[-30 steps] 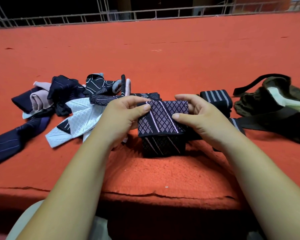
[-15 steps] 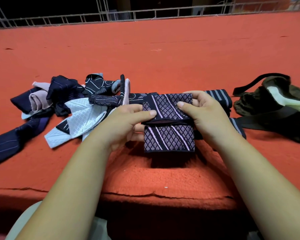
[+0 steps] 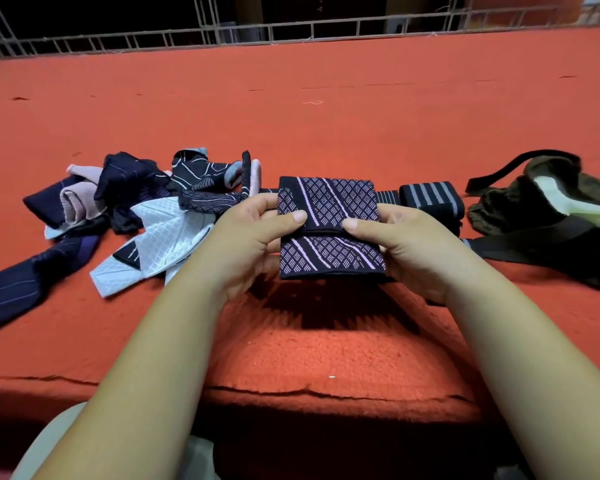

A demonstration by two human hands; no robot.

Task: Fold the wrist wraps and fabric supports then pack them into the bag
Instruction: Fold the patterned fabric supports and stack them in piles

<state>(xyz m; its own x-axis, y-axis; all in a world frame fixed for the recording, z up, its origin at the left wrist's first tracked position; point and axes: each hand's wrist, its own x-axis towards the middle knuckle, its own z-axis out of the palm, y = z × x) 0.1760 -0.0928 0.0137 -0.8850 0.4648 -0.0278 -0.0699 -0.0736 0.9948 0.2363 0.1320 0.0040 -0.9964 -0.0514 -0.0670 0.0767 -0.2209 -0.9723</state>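
Fingers (image 3: pixel 291 216) of my left hand (image 3: pixel 250 237) and right hand (image 3: pixel 409 247) pinch the dark lilac-diamond knit wrist wrap (image 3: pixel 329 209), newly folded double, ready to pack.

L hand (image 3: pixel 253 244) & R hand (image 3: pixel 413 247): thumbs on top, most fingers hidden behind patterned wrap (image 3: pixel 329 202). Underside of wrap not seen. Striped folded wrap (image 3: pixel 430 199) partly covered by R hand. Bag (image 3: pixel 520 206) cut off at frame's right edge; pale item (image 3: pixel 565 202) in its mouth not identifiable. Navy wrap (image 3: pixel 11 289) runs off left edge. Pile (image 3: pixel 163 220): pieces overlap, count unclear. Forearms cut at bottom edge.
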